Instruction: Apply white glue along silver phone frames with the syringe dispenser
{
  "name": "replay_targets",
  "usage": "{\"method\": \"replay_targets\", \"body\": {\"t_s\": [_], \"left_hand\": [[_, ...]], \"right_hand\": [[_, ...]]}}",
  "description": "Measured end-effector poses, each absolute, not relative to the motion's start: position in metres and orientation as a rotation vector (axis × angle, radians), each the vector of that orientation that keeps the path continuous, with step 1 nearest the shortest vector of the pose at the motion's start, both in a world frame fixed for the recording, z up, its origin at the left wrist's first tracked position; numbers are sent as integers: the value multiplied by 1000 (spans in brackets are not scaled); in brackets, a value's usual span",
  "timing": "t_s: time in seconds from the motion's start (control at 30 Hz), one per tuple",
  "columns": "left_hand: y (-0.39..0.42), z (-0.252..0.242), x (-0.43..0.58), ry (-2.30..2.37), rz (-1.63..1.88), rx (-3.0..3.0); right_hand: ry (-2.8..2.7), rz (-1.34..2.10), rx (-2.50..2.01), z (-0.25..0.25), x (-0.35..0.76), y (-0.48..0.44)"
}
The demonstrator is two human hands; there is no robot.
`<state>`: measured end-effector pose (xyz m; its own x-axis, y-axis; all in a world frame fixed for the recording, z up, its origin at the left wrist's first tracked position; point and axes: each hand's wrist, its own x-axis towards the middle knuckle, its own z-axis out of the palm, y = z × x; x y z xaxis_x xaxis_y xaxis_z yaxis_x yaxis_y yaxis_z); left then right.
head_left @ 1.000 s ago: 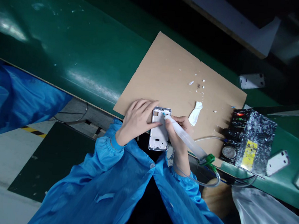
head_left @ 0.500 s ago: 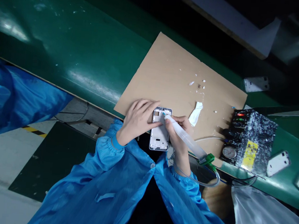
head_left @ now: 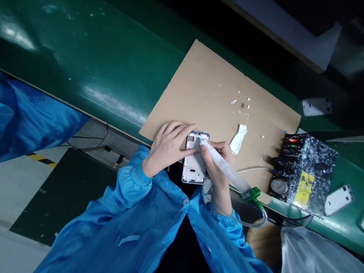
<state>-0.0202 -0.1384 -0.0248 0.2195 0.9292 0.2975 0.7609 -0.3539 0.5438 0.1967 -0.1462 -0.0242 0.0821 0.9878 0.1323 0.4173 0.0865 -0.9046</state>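
Note:
My left hand (head_left: 168, 146) grips a white phone frame (head_left: 194, 167) by its left side, the thumb lying across its inner face and the fingers at its upper left edge. The frame overhangs the near edge of a cardboard sheet (head_left: 202, 87). My right hand (head_left: 216, 160) is closed round a translucent dispensing syringe (head_left: 227, 168) held at a slant. Its blue needle tip (head_left: 199, 138) is at the upper part of the frame; whether it touches cannot be seen. A green cap (head_left: 253, 194) with a clear hose (head_left: 262, 220) sits on the syringe's rear end.
To the right stands a stained black dispenser box (head_left: 306, 173) with a pressure gauge (head_left: 279, 186). White crumbs and a crumpled white wipe (head_left: 238, 139) lie on the cardboard. More phone frames (head_left: 339, 200) rest on the green table (head_left: 118, 58). At left is another person's blue sleeve (head_left: 27, 118).
A phone frame at the far right back has shifted slightly to the right. Both my hands, the held frame and the syringe stay almost in place.

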Motion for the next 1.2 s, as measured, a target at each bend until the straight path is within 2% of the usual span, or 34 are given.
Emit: {"method": "replay_targets", "body": {"t_s": [1.2], "left_hand": [[-139, -23, -20, 1600, 826, 2192]], "right_hand": [[-1480, 829, -1571, -35, 207, -147]]}}
